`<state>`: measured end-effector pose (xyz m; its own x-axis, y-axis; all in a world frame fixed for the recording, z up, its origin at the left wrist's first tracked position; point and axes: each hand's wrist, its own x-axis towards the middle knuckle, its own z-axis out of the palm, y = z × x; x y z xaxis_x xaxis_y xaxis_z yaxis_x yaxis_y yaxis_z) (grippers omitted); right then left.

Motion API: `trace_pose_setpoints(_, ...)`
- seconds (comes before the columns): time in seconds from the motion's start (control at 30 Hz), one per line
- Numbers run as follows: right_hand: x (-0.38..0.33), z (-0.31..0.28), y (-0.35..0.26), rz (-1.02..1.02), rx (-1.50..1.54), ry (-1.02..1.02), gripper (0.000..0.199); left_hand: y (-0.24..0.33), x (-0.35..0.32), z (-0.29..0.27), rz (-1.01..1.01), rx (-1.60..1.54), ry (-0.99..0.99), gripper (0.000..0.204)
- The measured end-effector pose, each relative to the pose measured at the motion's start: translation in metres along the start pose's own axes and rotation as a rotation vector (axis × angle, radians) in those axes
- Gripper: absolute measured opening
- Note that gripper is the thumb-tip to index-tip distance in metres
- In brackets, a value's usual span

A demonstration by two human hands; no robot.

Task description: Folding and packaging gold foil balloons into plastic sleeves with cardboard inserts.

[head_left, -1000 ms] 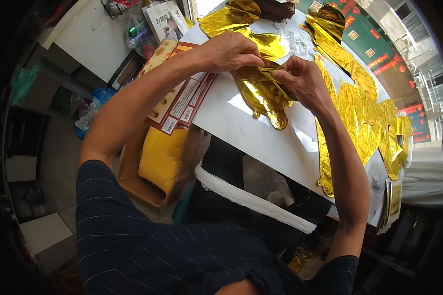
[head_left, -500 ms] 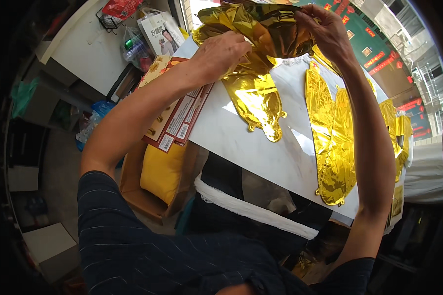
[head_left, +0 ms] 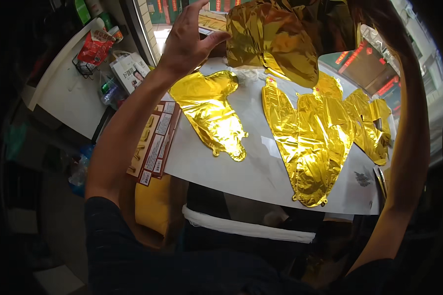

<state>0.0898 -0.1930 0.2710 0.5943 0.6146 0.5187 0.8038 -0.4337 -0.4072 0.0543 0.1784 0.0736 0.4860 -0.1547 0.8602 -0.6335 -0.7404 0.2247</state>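
A deflated gold foil balloon (head_left: pixel 275 37) hangs over the far side of the table, its upper part cut off by the picture's edge. My right hand (head_left: pixel 379 17), in shadow at the top right, grips its edge; those fingertips are hard to see. My left hand (head_left: pixel 184 42) is raised beside it, fingers stretched and thumb out, the thumb tip close to the foil's left edge. Below lies a flat gold foil balloon (head_left: pixel 206 110) on the left. Wider gold foil balloons (head_left: pixel 310 147) cover the table's middle right, with another gold foil piece (head_left: pixel 371 125) beyond them.
Flat packages with dark red borders (head_left: pixel 155 142) lie at the left end of the white table (head_left: pixel 221 177). In front are a yellow cushion (head_left: pixel 152 204) in a brown box and a bundle of white cord (head_left: pixel 246 228). Farther left, a white paper bag (head_left: pixel 128 71) stands by a counter.
My left hand has let go of the foil and opened, moving left. My right hand has lifted the balloon up and right, off the left piece. The view has shifted too.
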Motion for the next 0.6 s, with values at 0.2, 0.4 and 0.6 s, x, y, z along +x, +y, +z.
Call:
trace_pose_setpoints(0.2, -0.04, -0.037, -0.013, -0.016, -0.241, -0.022, 0.018, 0.048, 0.106, 0.072, 0.294, -0.348, -0.455, 0.078)
trace_pose_setpoints(0.4, -0.089, -0.093, -0.01, -0.038, -0.256, -0.046, 0.018, 0.103, 0.115, 0.158, 0.222, -0.476, -0.595, 0.097)
trace_pose_setpoints(0.6, -0.13, -0.139, 0.017, 0.052, -0.162, 0.122, 0.013, 0.155, 0.159, 0.221, 0.121, -0.9, -1.016, 0.083)
